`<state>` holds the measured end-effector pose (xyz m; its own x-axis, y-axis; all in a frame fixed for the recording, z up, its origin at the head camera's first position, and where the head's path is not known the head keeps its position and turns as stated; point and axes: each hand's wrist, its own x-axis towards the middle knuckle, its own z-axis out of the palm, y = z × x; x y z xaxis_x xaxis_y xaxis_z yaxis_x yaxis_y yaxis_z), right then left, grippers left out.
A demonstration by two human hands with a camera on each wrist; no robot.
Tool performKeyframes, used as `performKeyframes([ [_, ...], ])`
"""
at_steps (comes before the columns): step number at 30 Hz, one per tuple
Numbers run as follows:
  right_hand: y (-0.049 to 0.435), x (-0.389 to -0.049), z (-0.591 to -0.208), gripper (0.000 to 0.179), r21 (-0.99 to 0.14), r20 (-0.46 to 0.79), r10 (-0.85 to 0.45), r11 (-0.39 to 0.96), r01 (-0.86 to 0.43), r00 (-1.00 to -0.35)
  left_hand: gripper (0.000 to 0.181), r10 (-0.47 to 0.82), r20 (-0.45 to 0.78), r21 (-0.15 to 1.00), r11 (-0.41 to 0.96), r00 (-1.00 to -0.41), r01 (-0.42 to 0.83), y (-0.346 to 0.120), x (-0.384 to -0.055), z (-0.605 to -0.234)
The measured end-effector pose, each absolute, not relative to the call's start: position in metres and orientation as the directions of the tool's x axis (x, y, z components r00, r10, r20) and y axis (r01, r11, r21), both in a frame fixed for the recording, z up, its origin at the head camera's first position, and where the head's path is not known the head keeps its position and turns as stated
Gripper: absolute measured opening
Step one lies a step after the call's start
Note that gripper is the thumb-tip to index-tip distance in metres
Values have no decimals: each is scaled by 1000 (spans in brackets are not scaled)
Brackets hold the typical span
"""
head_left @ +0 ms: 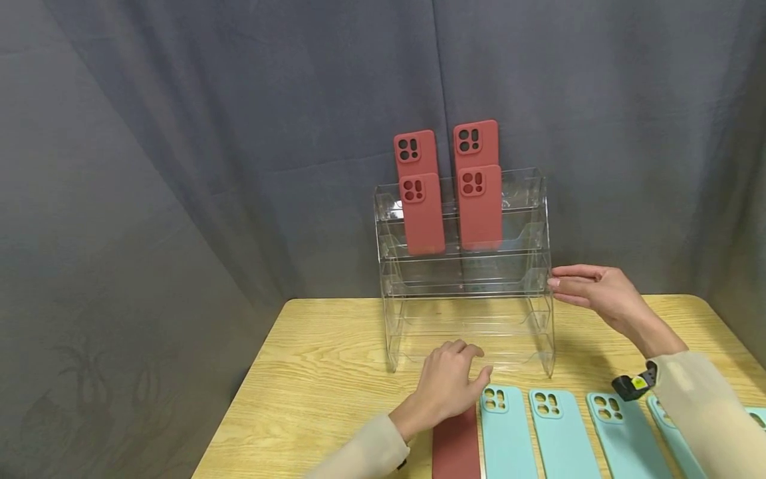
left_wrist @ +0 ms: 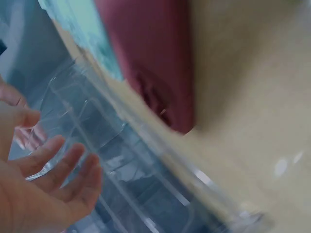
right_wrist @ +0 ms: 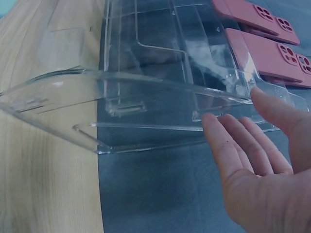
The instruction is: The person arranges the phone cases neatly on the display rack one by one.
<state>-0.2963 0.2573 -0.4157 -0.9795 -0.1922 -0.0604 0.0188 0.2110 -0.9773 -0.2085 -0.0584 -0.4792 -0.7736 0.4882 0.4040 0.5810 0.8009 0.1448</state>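
A clear tiered display rack (head_left: 467, 291) stands on the table, with pinkish-red phone cases (head_left: 423, 223) leaning in its upper tiers. My right hand (head_left: 604, 293) is at the rack's right side, its fingers extended and the fingertips right at the edge; the right wrist view shows the palm (right_wrist: 267, 194) with nothing in it. Below the rack's front, my left hand (head_left: 445, 379) hovers over the top end of a darker red phone case (head_left: 457, 446), hiding its upper part. Its fingers are loosely bent and empty in the left wrist view, where the red case (left_wrist: 155, 58) lies apart from them.
Several teal phone cases (head_left: 509, 432) lie in a row along the table's front, right of the red one. My right sleeve (head_left: 706, 406) covers part of that row. A grey curtain (head_left: 269, 133) hangs behind the wooden table (head_left: 311, 359).
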Motion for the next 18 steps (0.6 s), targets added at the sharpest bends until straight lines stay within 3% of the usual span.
performKeyframes([
  [3,257,-297,-415,73,-990,-26,-195,141,-2,-980,33,477,312,211,808,-822,550,-63,-203,-491],
  [10,257,-296,-416,35,-999,33,-211,-25,-29,-977,41,452,171,273,832,-876,483,-72,-190,-510],
  [18,257,-298,-413,31,-998,30,-177,-58,-20,-984,46,412,88,229,878,-907,421,-74,-176,-516],
])
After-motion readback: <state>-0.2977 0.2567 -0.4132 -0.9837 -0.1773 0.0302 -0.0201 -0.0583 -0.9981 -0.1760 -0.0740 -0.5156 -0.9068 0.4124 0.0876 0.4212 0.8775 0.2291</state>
